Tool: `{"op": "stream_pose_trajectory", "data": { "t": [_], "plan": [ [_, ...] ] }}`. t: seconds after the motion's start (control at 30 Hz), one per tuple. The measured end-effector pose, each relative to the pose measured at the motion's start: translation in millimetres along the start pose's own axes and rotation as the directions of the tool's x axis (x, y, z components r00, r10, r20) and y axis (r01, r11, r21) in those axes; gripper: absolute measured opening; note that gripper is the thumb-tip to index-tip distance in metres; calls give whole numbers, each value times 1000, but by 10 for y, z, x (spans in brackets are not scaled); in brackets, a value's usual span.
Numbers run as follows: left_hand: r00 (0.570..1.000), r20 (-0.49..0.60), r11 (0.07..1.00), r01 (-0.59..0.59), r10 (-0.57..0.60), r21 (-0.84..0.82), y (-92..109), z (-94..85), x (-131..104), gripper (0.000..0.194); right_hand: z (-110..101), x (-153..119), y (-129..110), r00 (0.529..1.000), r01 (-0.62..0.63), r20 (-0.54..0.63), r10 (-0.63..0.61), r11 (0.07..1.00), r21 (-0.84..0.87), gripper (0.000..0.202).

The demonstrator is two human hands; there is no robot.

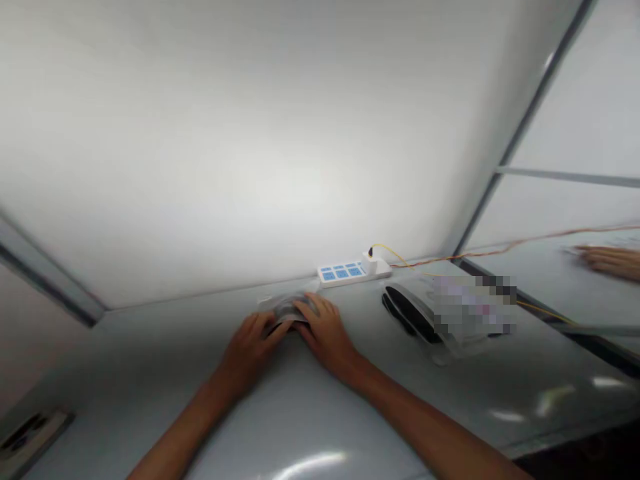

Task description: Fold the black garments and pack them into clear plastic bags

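Both hands meet near the back of the table, on a dark, curved item in clear plastic wrapping [287, 308]. My left hand [254, 339] has its fingers closed on the left side of the wrapped item. On the right side, my right hand [325, 328] grips it, with fingers over the top and the thumb at the near edge. The thumbs come close together at the front. Fingers cover much of the item, and blur hides its exact kind. Clear plastic sticks out behind the hands, towards the wall.
A white power strip [341, 273] with blue sockets holds a white plug [369, 264] and its yellow cable. To the right lie black elongated items [413, 313] in clear plastic. A phone [33, 437] rests at the lower left. Brown sticks [610, 260] lie beyond the metal-framed divider.
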State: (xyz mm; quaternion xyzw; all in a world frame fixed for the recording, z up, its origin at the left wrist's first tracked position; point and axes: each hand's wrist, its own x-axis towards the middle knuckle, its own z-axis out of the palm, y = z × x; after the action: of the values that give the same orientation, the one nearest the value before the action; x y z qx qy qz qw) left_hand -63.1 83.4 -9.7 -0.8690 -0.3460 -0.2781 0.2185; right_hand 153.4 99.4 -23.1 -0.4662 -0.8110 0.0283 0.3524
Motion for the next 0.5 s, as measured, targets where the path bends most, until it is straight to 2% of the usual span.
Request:
{"op": "stream_pose_trajectory", "data": {
  "t": [0.07, 0.13, 0.2, 0.27, 0.33, 0.4, 0.5],
  "plan": [
    [999, -27, 999, -28, 27, -47, -43, 39, -12, 35, -32, 23, 21, 1000, -13, 2, 13, 1000, 4, 42],
    [998, -58, 998, 12, -15, -57, -85, 88, -22, 34, -63, 43, 41, 1000, -2, 4, 1, 1000, 25, 38],
    [996, -54, 996, 64, -68, -63, -129, 136, -32, 44, -89, 57, 72, 998, 62, 29, -63, 998, 26, 35],
    [997, 37, 996, 64, -62, -59, -181, 177, -52, 57, -106, 65, 119, 983, 154, 107, -152, 988, -10, 48],
    [987, 161, 998, 34, -25, -51, -240, 211, -85, 68, -111, 65, 178, 959, 204, 213, -185, 976, -70, 68],
    [969, 242, 998, 51, -40, -39, -296, 238, -126, 75, -104, 56, 232, 951, 169, 285, -122, 975, -144, 78],
    [953, 267, 988, 156, -145, -20, -347, 258, -180, 82, -82, 37, 272, 957, 68, 289, 4, 969, -239, 77]
  ]
}}
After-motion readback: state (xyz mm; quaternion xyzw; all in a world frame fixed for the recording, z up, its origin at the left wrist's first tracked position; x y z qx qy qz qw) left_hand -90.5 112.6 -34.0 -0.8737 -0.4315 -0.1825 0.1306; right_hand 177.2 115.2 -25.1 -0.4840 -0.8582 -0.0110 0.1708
